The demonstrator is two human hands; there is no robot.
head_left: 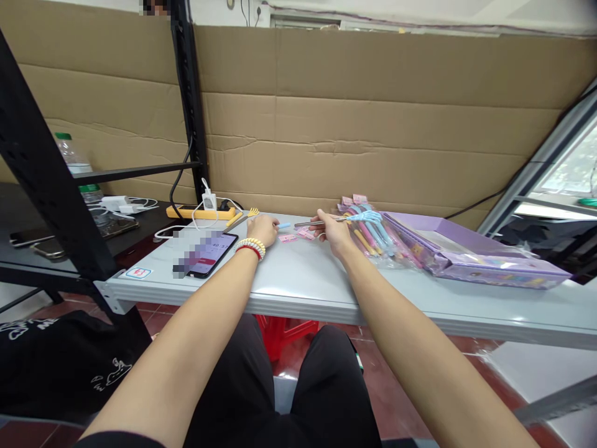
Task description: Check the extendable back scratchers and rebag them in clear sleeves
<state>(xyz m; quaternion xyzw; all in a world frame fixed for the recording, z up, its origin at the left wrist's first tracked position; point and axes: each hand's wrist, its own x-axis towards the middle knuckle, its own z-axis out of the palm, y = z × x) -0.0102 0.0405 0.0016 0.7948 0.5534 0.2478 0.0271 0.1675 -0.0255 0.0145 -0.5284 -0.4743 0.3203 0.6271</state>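
Note:
My left hand (262,231) is closed near the middle of the grey table (298,280), with a short light-blue piece (284,225) sticking out past its fingertips. In my right hand (331,229), closed, is a thin metal rod (305,223). Behind that hand a light-blue hand-shaped end (366,216) shows on the same line. Small pink cards (287,238) lie between my hands. Several colourful plastic-wrapped items (373,239) are piled right of my right hand. A yellow fork (252,212) lies behind my left hand.
An open purple box (501,274) stands at the right. At the left are a phone (212,254), a yellow power strip (224,214) with white cables, and a black rack post (189,93). Cardboard (349,124) stands behind the table. A red stool (275,336) is below.

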